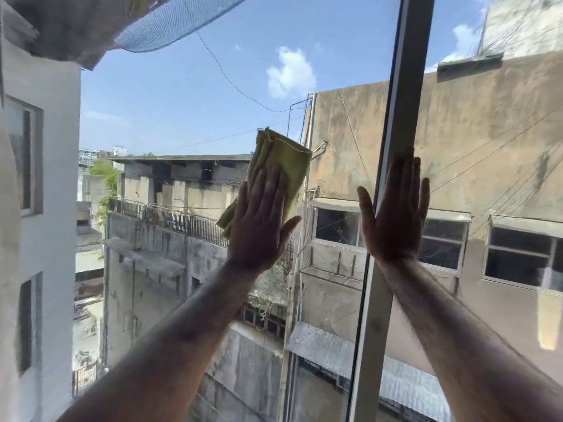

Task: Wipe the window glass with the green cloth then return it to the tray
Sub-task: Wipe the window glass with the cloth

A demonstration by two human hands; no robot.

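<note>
The folded green cloth (281, 161) lies flat against the window glass (182, 117) near the middle of the view. My left hand (262, 222) presses it there with an open palm, fingers together and pointing up, covering the cloth's lower part. My right hand (396, 208) rests flat and spread on the grey vertical window frame (405, 95) and the pane beside it, holding nothing. The tray is out of sight.
The grey frame bar runs from top to bottom right of centre, splitting two panes. Through the glass are concrete buildings, cables, blue netting at the top left and sky. A white wall with windows stands at the far left.
</note>
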